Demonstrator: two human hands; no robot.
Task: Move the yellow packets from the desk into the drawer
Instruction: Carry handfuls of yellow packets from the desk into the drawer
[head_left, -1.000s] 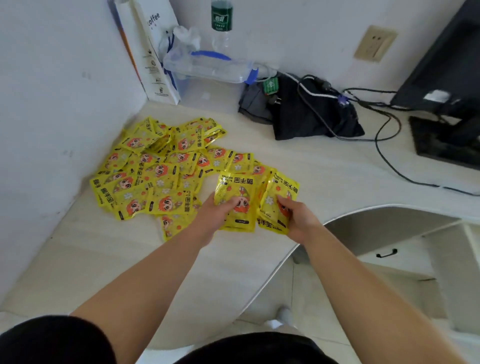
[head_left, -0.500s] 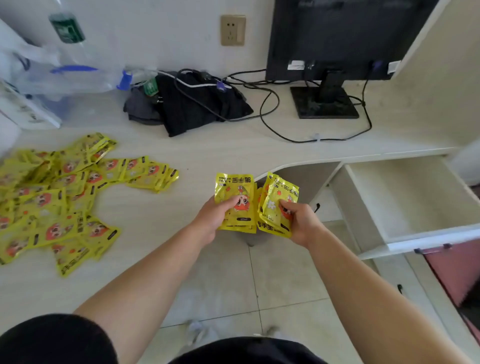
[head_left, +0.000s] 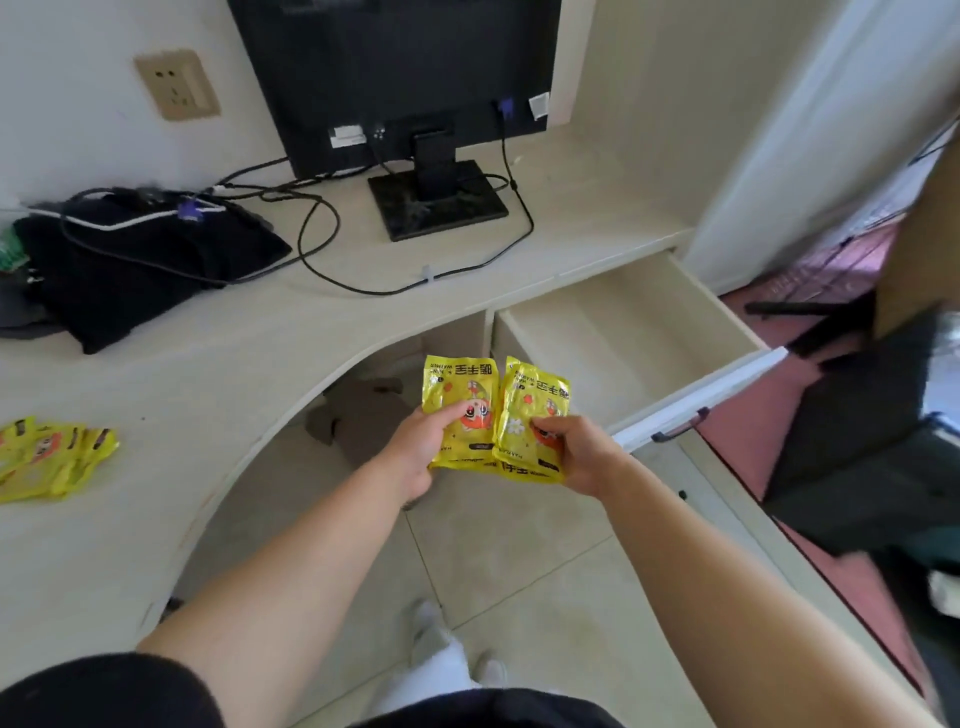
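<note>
My left hand (head_left: 418, 447) grips a stack of yellow packets (head_left: 460, 395) with a cartoon face, thumb on top. My right hand (head_left: 576, 452) holds a second stack of yellow packets (head_left: 535, 400) beside it. Both stacks hang in the air over the tiled floor, just left of the open drawer (head_left: 623, 332), whose pale inside shows nothing in it. More yellow packets (head_left: 47, 457) lie on the desk (head_left: 208, 353) at the far left edge of view.
A black monitor (head_left: 395, 78) stands on the desk with cables (head_left: 322, 249) trailing across it. A black cloth bundle (head_left: 135, 260) lies at the left. The drawer's front with a dark handle (head_left: 680, 423) sticks out to the right. A dark chair (head_left: 872, 426) is beyond.
The view has swung to the right, from the packet pile to the open drawer. Both hands, still holding their packets, have come off the desk and now hang close to the drawer.
</note>
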